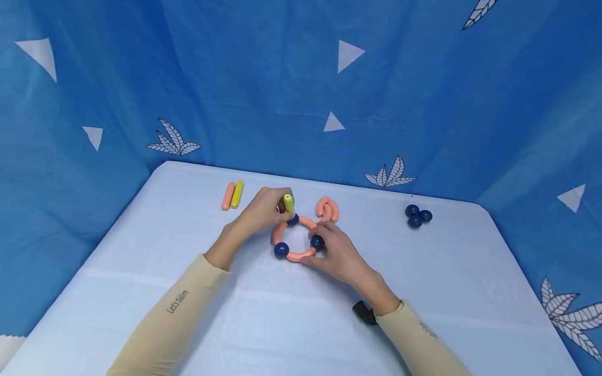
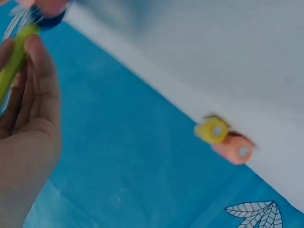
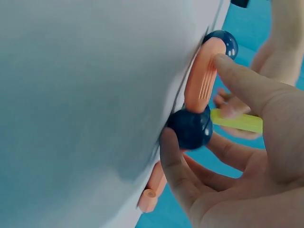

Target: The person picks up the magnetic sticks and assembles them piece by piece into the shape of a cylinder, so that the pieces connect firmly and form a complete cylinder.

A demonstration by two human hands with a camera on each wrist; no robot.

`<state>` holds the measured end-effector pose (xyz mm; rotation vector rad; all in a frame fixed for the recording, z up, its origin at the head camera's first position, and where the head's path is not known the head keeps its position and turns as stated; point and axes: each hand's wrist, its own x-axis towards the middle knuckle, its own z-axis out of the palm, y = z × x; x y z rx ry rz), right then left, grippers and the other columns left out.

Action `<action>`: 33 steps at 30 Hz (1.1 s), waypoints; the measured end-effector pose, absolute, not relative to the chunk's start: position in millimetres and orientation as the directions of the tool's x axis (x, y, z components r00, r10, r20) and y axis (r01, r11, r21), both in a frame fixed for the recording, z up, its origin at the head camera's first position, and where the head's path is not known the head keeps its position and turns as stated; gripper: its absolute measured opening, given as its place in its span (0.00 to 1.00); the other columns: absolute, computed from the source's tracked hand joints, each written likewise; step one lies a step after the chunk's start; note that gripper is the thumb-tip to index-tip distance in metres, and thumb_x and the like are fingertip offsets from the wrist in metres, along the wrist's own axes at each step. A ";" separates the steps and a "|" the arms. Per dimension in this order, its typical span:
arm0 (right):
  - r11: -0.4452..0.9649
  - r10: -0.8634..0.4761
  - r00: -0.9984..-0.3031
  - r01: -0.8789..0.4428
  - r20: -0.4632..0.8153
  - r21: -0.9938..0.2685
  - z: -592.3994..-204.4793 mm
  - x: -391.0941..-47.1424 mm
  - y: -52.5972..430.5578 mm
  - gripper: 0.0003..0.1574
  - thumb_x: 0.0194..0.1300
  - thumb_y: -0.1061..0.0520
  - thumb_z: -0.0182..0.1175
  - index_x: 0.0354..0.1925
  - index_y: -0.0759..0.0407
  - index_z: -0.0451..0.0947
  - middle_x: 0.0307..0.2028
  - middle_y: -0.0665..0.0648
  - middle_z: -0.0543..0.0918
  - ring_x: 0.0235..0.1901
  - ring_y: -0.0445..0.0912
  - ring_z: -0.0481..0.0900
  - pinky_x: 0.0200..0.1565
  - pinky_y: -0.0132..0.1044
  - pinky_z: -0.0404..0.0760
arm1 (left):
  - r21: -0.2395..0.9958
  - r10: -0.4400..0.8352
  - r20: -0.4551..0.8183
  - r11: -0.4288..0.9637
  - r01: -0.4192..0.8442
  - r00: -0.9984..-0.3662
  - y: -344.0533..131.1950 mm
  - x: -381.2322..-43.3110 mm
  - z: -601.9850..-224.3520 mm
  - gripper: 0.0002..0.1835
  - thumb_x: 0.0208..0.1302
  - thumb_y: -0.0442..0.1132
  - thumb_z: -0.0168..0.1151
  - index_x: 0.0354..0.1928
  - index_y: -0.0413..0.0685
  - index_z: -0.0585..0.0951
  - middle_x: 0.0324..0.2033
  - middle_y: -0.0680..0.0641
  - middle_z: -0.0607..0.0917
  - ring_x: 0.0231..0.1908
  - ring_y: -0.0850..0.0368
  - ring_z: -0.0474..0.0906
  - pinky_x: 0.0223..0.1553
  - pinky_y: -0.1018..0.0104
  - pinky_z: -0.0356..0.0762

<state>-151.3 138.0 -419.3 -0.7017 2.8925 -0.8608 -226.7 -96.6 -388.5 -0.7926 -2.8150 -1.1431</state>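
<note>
Our right hand (image 1: 336, 253) is gripping the seemingly closed ring (image 1: 301, 257) at three o'clock, left hand (image 1: 267, 208) pinching yellow rod (image 1: 289, 203) at twelve; we are having balls (image 1: 415, 222) unplaced.

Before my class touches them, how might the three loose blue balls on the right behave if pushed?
The blue balls would probably roll, being round. Their glossy surfaces may feel slippery. Clustered together, they'd likely nudge one another.

Navy balls (image 1: 281, 250), salmon curves (image 1: 301, 256), yellow-green rods (image 1: 289, 203)
</note>
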 end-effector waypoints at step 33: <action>0.705 -0.332 -0.942 -0.275 0.037 -0.654 -417.4 -162.4 144.1 0.20 0.63 0.58 0.77 0.51 0.58 0.83 0.41 0.54 0.90 0.38 0.45 0.84 0.41 0.37 0.86 | 0.642 0.641 0.020 0.580 0.501 -0.767 -66.3 -209.9 -389.0 0.09 0.67 0.34 0.74 0.48 0.45 0.88 0.39 0.48 0.87 0.38 0.57 0.80 0.41 0.66 0.79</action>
